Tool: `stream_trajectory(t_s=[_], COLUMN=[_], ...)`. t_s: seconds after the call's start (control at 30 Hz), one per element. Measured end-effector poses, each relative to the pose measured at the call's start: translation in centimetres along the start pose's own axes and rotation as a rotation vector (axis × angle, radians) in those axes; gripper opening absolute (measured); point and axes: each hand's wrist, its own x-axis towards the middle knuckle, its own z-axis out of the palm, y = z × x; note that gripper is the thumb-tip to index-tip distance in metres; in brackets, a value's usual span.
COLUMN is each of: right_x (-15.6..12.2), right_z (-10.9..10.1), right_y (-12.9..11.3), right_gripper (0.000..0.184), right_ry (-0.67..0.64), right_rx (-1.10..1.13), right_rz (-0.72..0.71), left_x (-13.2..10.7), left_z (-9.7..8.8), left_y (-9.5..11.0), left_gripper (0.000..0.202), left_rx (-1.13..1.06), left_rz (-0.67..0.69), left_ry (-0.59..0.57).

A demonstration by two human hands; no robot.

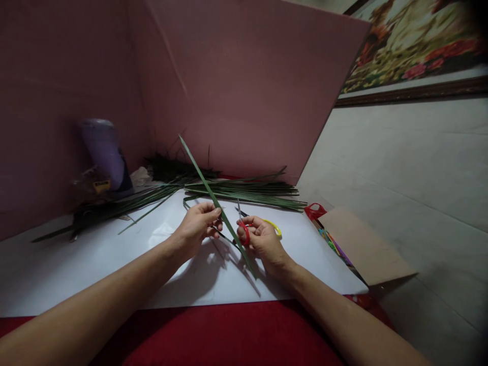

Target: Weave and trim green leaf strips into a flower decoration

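My left hand (198, 224) is closed in a pinch on a long green leaf strip (202, 175) that slants up to the left and down past my right wrist. My right hand (261, 239) is closed around small scissors (246, 230) with one red and one yellow handle loop, its fingers through the loops. The blades point up beside the strip, close to my left fingertips. Both hands hover just above a white sheet (114, 254).
A pile of long green leaves (247, 192) lies at the back of the sheet before a pink board (247, 91). A purple container (104, 152) stands at back left. An open cardboard box (358, 244) with colourful items sits at right. Red cloth (229, 330) covers the near edge.
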Motion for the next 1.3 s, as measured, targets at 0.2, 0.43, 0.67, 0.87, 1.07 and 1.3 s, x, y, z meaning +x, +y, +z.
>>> stream_trajectory(t_s=[0.2, 0.43, 0.67, 0.87, 1.07, 1.3], right_x=[-0.1, -0.2, -0.2, -1.0, -1.3, -0.1], right_z=[-0.1, -0.4, -0.2, 0.5, 0.6, -0.3], right_y=[0.0, 0.2, 0.0, -0.8, -1.2, -0.3], right_gripper=[0.037, 0.041, 0.043, 0.03, 0.023, 0.034], right_ry=[-0.018, -0.194, -0.181, -0.065, 0.072, -0.023], right_rx=[-0.057, 0.017, 0.075, -0.104, -0.223, -0.033], right_rz=[0.04, 0.154, 0.169, -0.234, -0.454, -0.054], left_x=[0.2, 0.2, -0.3, -0.8, -1.2, -1.0], left_z=[-0.2, -0.2, -0.1, 0.2, 0.4, 0.6], left_y=[0.0, 0.2, 0.3, 1.1, 1.2, 0.1], left_gripper=[0.011, 0.01, 0.007, 0.005, 0.01, 0.013], left_rx=[-0.037, -0.141, -0.165, -0.215, -0.151, -0.057], left_rz=[0.017, 0.115, 0.188, 0.197, 0.213, 0.132], left_ry=[0.034, -0.035, -0.162, -0.209, -0.252, -0.344])
